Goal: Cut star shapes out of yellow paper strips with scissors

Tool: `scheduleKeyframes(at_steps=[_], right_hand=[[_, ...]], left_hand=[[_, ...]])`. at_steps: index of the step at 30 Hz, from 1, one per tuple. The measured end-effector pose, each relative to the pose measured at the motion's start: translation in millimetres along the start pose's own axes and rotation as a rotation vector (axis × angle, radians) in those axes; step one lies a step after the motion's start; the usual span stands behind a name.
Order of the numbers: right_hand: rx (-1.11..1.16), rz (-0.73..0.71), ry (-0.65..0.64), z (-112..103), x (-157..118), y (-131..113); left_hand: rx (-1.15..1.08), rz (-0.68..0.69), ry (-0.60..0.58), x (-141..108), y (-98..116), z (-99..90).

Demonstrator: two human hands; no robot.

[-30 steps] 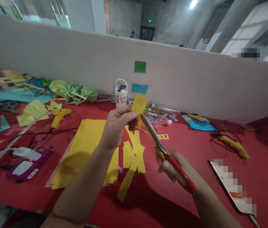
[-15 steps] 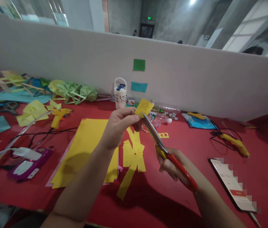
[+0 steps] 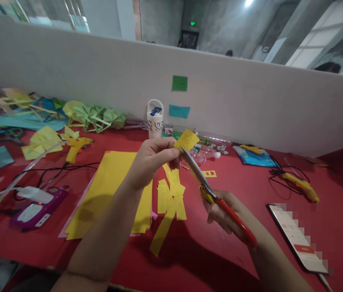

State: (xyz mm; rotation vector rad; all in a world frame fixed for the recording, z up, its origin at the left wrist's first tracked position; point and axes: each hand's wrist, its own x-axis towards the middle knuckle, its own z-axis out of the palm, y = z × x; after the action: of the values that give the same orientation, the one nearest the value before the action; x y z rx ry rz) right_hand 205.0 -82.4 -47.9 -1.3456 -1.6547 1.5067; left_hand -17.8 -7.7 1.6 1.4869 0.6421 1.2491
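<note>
Since the frame a second ago, the small yellow piece [image 3: 187,140] has tipped rightward; we now have it in the air, beyond and to the right of the yellow paper stack [image 3: 119,174]. Nearest us, right of that stack, our right hand [image 3: 224,209] is wrapped round the handles of the scissors [image 3: 195,168]; if the wrist twists, the blades could stray across the drawn lines (faint ones, hard for us to read). Just beside the stack's right edge, yellow strips [image 3: 162,231] lie on the bench [image 3: 244,182], where a dropped piece could get lost, being the same colour. Farther out, our left hand [image 3: 156,156] pinches the piece near its lower corner, close to the blade tips, so a slip could nick a finger. Held by so little, thin paper may also buckle. Whether the blades have the paper between them, we cannot tell. Beyond the stack, to its right, the clear bottles [image 3: 208,152] could roll if knocked.
</note>
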Motion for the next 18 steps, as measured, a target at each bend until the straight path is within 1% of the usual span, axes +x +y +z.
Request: scheduleKeyframes(at_steps=[4, 12, 18], right_hand=[[-0.024, 0.01, 0.006, -0.2, -0.7, -1.6], [-0.064, 0.012, 0.008, 1.8, -2.9, -12.4], [-0.068, 0.032, 0.015, 2.8, -2.3, -13.4]], left_hand=[[-0.009, 0.004, -0.018, 0.6, 1.9, -1.7], [-0.012, 0.004, -0.008, -0.2, 5.7, -1.2], [-0.013, 0.009, -0.007, 0.2, 5.3, -1.4]])
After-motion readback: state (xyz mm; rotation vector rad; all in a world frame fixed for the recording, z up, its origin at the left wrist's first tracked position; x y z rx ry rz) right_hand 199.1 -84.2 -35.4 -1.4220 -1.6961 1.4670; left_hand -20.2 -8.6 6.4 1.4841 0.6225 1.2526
